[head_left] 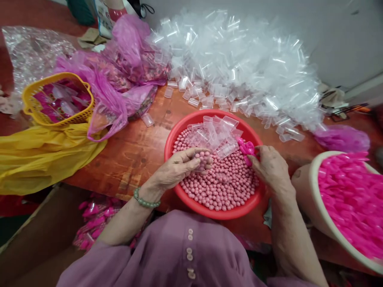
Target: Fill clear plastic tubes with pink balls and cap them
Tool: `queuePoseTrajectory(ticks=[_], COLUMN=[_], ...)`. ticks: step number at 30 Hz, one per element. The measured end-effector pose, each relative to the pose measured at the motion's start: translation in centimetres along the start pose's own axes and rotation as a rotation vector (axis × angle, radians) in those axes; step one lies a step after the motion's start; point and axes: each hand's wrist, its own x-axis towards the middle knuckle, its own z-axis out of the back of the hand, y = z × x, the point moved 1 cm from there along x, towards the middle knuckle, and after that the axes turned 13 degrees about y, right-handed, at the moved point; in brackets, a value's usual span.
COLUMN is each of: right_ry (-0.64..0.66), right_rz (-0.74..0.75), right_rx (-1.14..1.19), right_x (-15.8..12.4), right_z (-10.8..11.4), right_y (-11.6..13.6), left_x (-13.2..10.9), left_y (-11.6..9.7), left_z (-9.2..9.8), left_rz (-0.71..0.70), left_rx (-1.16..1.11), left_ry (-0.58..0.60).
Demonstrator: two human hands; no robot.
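While our left hand [179, 167] pinches a clear tube [202, 159] over the pink beads [221, 187], our right hand [269, 167] grips pink caps [247, 149].

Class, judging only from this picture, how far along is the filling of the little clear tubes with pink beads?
Done: filled pieces lie in the yellow basket. In hand: the left hand holds a clear tube over the pink beads in the red bowl; the right hand holds pink caps. Left: a big heap of empty tubes and a tub of caps.

Pink beads [221, 187] fill a red bowl [179, 131]; yellow basket [30, 107]; magenta caps [350, 191].
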Motion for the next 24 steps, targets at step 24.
queuePoseTrajectory(ticks=[24], right_ry=[0.32], right_rz=[0.648], right_rx=[1.017], right_x=[-2.8], right_z=[3.8], right_y=[8.6], left_x=[0.4], left_y=[-0.5], left_z=[-0.7], left_rz=[0.036], left_rx=[0.273], left_ry=[0.085])
